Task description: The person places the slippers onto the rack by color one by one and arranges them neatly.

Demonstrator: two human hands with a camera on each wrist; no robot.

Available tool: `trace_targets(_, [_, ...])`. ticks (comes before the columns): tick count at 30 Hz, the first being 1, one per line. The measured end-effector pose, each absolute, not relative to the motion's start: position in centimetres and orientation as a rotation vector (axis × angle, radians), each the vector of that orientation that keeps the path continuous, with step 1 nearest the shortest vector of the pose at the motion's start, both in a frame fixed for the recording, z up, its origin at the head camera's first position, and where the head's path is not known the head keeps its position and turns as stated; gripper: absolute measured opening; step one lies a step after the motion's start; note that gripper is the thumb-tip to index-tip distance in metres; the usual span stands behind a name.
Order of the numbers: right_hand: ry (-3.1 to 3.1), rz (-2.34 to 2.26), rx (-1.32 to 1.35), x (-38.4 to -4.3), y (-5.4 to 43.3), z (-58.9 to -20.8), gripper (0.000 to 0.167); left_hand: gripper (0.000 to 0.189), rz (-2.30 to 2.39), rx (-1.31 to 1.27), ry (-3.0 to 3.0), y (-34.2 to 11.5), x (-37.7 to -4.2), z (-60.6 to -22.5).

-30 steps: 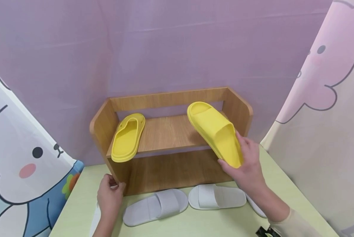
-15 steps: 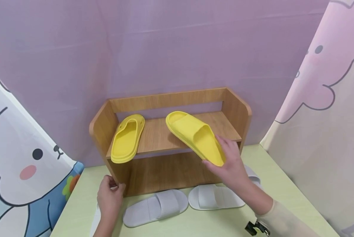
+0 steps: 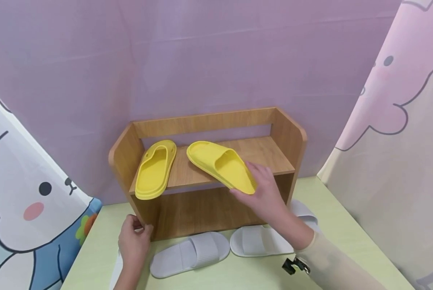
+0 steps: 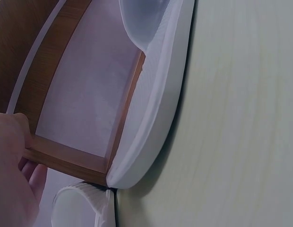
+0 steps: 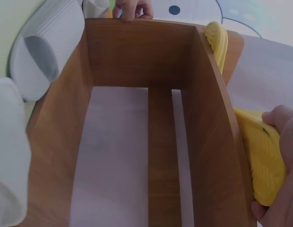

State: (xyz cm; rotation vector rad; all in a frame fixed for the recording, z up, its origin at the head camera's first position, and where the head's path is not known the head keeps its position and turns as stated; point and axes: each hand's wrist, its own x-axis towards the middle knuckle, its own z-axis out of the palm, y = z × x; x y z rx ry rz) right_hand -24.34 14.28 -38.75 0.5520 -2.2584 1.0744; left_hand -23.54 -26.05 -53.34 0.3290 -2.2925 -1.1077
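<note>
A two-tier wooden shoe rack [image 3: 201, 211] stands against the purple backdrop. My right hand [image 3: 267, 197] grips the heel end of a yellow slipper [image 3: 206, 156], thumb on one edge and fingers on the other. That slipper slants over the middle of the upper shelf, toe toward the back left; in the right wrist view it lies close against the shelf board. Its mate, a second yellow slipper [image 3: 154, 173], lies at the shelf's left end, heel jutting past the front edge. My left hand [image 3: 133, 241] pinches the front edge of the rack's left side panel near the bottom.
On the pale green table [image 3: 347, 241], a grey-white slipper [image 3: 189, 254] and a white slipper [image 3: 254, 241] lie before the rack. Another pale slipper [image 3: 303, 211] is partly behind my right forearm. A white slipper [image 4: 80, 208] shows beside my left hand.
My right hand has carried the yellow slipper leftward and down, from the right part of the upper shelf toward the middle. My left hand stays on the shoe rack.
</note>
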Motion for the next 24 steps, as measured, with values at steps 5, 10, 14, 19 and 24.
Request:
trace_targets(5, [-2.259,0.99,0.584,-25.0,12.9,-37.9,0.086,0.022,-1.092,0.32,-2.278,-26.1,-23.5,-53.2])
trace_targets(10, [-2.304,0.953,0.55,-25.6,11.8,-37.1,0.085,0.021,-1.089,0.335,-2.285,-26.1,-23.6,-53.4])
trace_targets(14, [-2.368,0.959,0.507,-26.2,11.0,-36.7,0.086,0.021,-1.078,0.344,-2.29,-26.1,-23.7,-53.5])
trace_targets(19, [-2.422,0.959,0.458,-27.0,9.8,-36.4,0.085,0.021,-1.077,0.338,-2.29,-26.1,-23.7,-53.6])
trace_targets(24, [-2.464,0.969,0.398,-27.7,8.6,-35.9,0.086,0.021,-1.089,0.331,-2.287,-26.0,-23.7,-53.5])
